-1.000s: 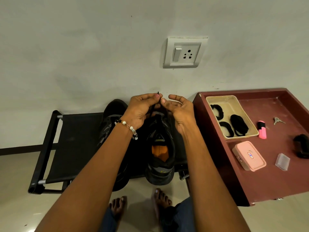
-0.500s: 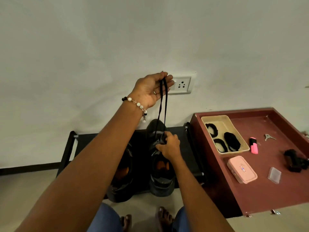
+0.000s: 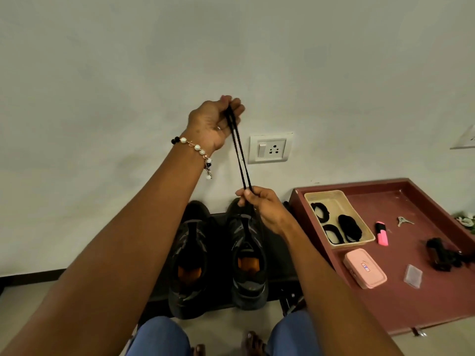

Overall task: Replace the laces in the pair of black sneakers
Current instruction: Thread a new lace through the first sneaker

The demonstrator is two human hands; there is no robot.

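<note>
Two black sneakers with orange insoles stand side by side on a low black rack [image 3: 282, 263]: the left sneaker [image 3: 189, 263] and the right sneaker [image 3: 248, 260]. A black lace [image 3: 239, 155] runs doubled and taut between my hands. My left hand [image 3: 214, 122] is raised in front of the wall and pinches the lace's upper end. My right hand [image 3: 262, 205] hovers above the right sneaker's toe and pinches both strands lower down. Below my right hand the lace runs down to that shoe.
A maroon tray table [image 3: 411, 304] stands to the right with a beige basket [image 3: 318, 197] of rolled black laces, a pink box [image 3: 365, 268], pink highlighter [image 3: 382, 233], keys [image 3: 403, 221], a clear case [image 3: 413, 276] and a black object [image 3: 442, 254]. A wall socket [image 3: 271, 148] is behind the lace.
My left hand rose from the shoe, drawing the lace up taut. My right hand lifted off the shoe's tongue and now pinches both strands above it. The camera tilted upward.
</note>
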